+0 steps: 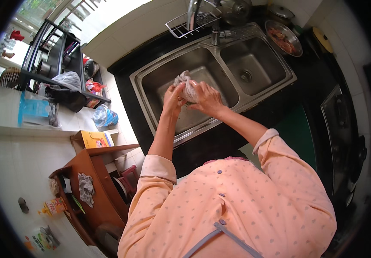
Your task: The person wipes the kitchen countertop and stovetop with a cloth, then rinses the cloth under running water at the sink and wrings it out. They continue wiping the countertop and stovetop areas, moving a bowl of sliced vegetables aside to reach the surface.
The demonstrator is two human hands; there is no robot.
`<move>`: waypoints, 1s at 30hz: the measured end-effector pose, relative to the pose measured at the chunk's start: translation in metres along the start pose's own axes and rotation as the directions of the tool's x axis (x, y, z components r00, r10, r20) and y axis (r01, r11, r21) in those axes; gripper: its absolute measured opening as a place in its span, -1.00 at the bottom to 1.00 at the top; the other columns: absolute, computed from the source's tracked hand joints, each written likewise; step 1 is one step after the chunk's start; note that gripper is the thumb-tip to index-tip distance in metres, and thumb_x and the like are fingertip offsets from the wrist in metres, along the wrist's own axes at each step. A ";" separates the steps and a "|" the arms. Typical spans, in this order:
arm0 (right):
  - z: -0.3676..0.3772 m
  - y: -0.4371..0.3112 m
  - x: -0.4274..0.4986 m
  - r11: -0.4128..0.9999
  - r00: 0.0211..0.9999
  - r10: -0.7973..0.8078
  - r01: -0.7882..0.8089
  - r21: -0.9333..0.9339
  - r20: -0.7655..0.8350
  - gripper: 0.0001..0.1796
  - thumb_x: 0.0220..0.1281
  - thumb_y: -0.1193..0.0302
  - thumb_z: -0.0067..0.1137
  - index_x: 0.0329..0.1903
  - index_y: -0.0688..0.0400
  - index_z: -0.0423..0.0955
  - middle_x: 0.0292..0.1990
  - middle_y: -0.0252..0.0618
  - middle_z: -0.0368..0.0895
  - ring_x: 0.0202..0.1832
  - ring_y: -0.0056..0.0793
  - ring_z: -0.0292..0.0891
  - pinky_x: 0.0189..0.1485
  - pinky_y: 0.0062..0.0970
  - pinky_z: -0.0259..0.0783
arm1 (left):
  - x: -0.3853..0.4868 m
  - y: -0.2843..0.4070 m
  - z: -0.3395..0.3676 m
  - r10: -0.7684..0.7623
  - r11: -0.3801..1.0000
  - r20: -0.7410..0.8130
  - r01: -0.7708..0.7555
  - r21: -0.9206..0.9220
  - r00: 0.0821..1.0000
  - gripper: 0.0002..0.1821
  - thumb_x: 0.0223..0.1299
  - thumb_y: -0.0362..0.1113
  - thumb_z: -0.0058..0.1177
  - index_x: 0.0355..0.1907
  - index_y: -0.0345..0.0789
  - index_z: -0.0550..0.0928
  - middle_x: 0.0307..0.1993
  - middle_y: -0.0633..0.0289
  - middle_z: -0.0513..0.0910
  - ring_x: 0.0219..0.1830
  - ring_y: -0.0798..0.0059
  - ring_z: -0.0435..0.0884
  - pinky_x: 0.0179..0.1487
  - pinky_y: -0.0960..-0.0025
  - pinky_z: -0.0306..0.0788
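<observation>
A crumpled whitish cloth [189,91] is bunched between my two hands above the large left basin [154,80] of a stainless steel sink. From the left side, my left hand [173,97] grips it with the thumb up along the fabric. My right hand [209,99] presses on it from the other side, fingers curled over the top. A loose fold of the cloth sticks up beyond the fingertips. What lies under the cloth is mostly hidden by my hands.
Behind the sink stands a faucet [216,35] beside a wire rack [179,27]. A metal bowl of raw meat [282,38] sits right of the smaller basin [259,64]. A gas stove [337,113] is at the right. Leftward are a black shelf [61,54] and a wooden cabinet [100,190].
</observation>
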State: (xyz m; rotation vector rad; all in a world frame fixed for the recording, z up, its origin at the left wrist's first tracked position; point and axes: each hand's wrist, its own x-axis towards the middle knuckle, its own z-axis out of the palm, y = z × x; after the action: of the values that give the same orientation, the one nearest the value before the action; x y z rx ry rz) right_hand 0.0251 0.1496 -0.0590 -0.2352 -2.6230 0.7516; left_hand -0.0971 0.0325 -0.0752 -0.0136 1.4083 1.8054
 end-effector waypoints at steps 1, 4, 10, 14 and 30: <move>-0.003 -0.009 -0.005 0.996 0.999 0.037 -0.037 0.078 0.001 -0.06 -0.18 0.20 0.42 0.26 0.04 0.04 -0.05 0.00 0.35 -0.03 -0.01 0.41 -0.07 -0.15 0.38 | -0.002 -0.002 -0.005 0.030 0.999 -0.005 -0.030 -0.042 1.000 -0.58 0.03 -0.32 0.07 0.00 -0.35 0.43 -0.15 0.17 0.54 -0.18 0.39 0.58 -0.14 0.30 0.51; 0.008 -0.015 -0.013 0.552 0.896 0.416 -0.383 0.741 0.153 -0.27 0.02 0.14 0.31 0.17 0.17 0.18 0.03 -0.09 0.43 0.02 -0.22 0.45 0.02 -0.24 0.41 | -0.012 0.001 -0.009 0.092 0.978 0.037 -0.083 -0.191 0.995 -0.60 -0.07 -0.51 -0.05 -0.05 -0.39 0.45 -0.17 0.17 0.55 -0.17 0.38 0.58 -0.12 0.31 0.52; -0.007 -0.009 -0.018 -0.444 0.713 0.475 -0.311 0.840 0.516 -0.49 0.29 0.18 -0.07 0.19 0.20 0.26 0.13 -0.17 0.40 0.14 -0.29 0.36 0.21 -0.26 0.30 | -0.044 0.015 -0.012 0.236 0.912 0.122 -0.176 -0.371 0.964 -0.49 -0.18 -0.64 -0.13 -0.03 -0.34 0.40 -0.20 0.15 0.53 -0.18 0.38 0.57 -0.16 0.30 0.52; -0.047 -0.041 -0.015 -0.566 0.845 0.345 -0.159 0.809 0.408 -0.60 0.28 0.19 -0.08 0.07 0.16 0.39 -0.02 -0.30 0.49 0.04 -0.36 0.40 0.17 -0.36 0.26 | -0.060 0.012 -0.027 0.285 0.895 0.187 -0.191 -0.402 0.940 -0.58 -0.18 -0.67 -0.21 -0.20 -0.28 0.49 -0.23 0.18 0.55 -0.15 0.43 0.55 -0.14 0.39 0.48; -0.022 -0.080 -0.079 0.859 0.921 -0.362 0.389 0.333 -0.140 -0.50 -0.02 0.33 0.25 0.03 0.19 0.44 -0.02 -0.18 0.46 0.11 -0.35 0.32 0.27 -0.36 0.09 | -0.098 -0.043 -0.002 0.655 -0.361 0.479 -0.315 0.878 0.585 -0.76 0.09 -0.38 -0.04 -0.14 -0.29 0.52 -0.16 0.08 0.54 -0.08 0.32 0.53 -0.06 0.30 0.36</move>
State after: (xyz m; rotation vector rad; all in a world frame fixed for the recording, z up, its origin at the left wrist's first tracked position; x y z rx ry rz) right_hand 0.1019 0.0717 -0.0255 0.3409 -2.3020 1.0275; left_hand -0.0077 -0.0248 -0.0644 1.5486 3.0091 0.6493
